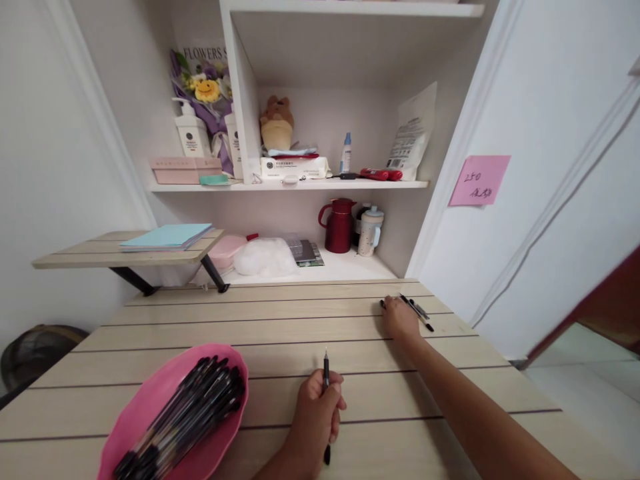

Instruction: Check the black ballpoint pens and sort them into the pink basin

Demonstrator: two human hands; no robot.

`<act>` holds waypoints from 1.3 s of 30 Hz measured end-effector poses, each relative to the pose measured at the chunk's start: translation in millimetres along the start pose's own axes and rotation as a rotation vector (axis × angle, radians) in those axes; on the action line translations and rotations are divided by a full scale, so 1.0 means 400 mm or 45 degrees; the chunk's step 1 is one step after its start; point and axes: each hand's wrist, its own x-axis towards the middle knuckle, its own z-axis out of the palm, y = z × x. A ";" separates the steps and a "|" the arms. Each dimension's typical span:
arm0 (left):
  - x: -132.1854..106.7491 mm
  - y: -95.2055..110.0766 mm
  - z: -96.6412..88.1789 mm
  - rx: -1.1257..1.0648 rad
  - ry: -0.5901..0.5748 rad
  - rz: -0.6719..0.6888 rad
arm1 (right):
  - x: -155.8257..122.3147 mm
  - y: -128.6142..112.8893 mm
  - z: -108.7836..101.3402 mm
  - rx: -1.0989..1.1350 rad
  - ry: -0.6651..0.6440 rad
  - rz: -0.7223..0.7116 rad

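My left hand (315,417) is closed around a black pen (327,367), its bare pointed tip up and its dark end showing below the fist. Farther off at the right, my right hand (400,319) rests at the tabletop with fingers bent down. A small black end (383,304) pokes out at its left side; the rest is hidden under the fingers. Just right of that hand lie a black pen (421,315) and a shorter clear-and-dark piece (419,307). To the left, a pink scalloped basin (130,413) holds many capped black pens (195,413).
A small raised wooden shelf (75,255) on black brackets carries blue paper (167,237). Behind the slatted table (280,333) is a white shelf unit (295,185) with a red jug (339,227), a pale cup (371,232) and a white plastic bag (265,257). A pink note (480,180) hangs on the right wall.
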 end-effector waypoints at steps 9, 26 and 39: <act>-0.001 0.009 0.000 0.015 -0.041 0.005 | 0.014 0.049 -0.029 0.104 0.046 0.029; 0.002 0.001 -0.005 0.043 -0.043 0.000 | -0.037 0.098 -0.038 0.046 -0.086 -0.028; -0.007 0.012 0.002 0.035 -0.036 -0.045 | -0.032 0.068 -0.016 0.030 -0.087 0.074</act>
